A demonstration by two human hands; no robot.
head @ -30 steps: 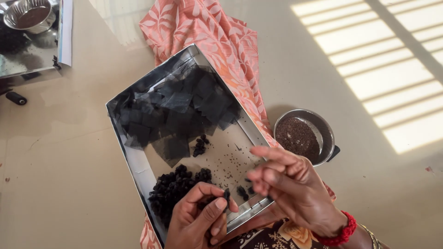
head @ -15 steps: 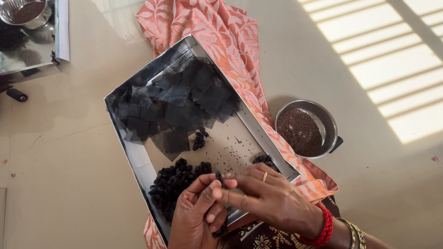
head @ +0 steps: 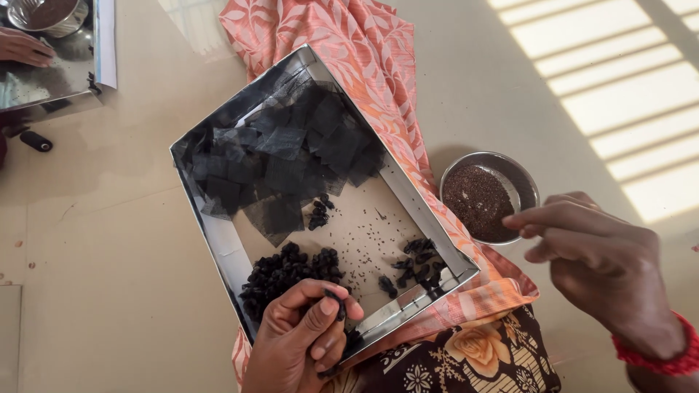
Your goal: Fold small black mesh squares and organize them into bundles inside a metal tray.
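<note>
A shallow steel tray [head: 218, 233] rests on my lap over orange patterned cloth [head: 364, 51]. Its far half holds several black mesh squares [head: 291, 156]; its near half holds heaps of small black bundles [head: 280, 273] and scattered seeds. My left hand [head: 302, 338] is at the tray's near edge, pinching a small black mesh bundle [head: 336, 300] between thumb and fingers. My right hand [head: 601, 266] hovers beside a small steel bowl of dark seeds [head: 484, 198], fingertips pinched together just at its right rim. I cannot see whether anything is in the pinch.
Another steel tray [head: 69, 69] with a steel bowl [head: 47, 13] lies at the top left, where another person's hand [head: 22, 47] rests. A small dark object [head: 35, 140] lies on the beige floor. Sunlit stripes fall at the right.
My right hand has left the tray and my left hand, moving right to the seed bowl. My left hand keeps the black bundle at the tray's near edge.
</note>
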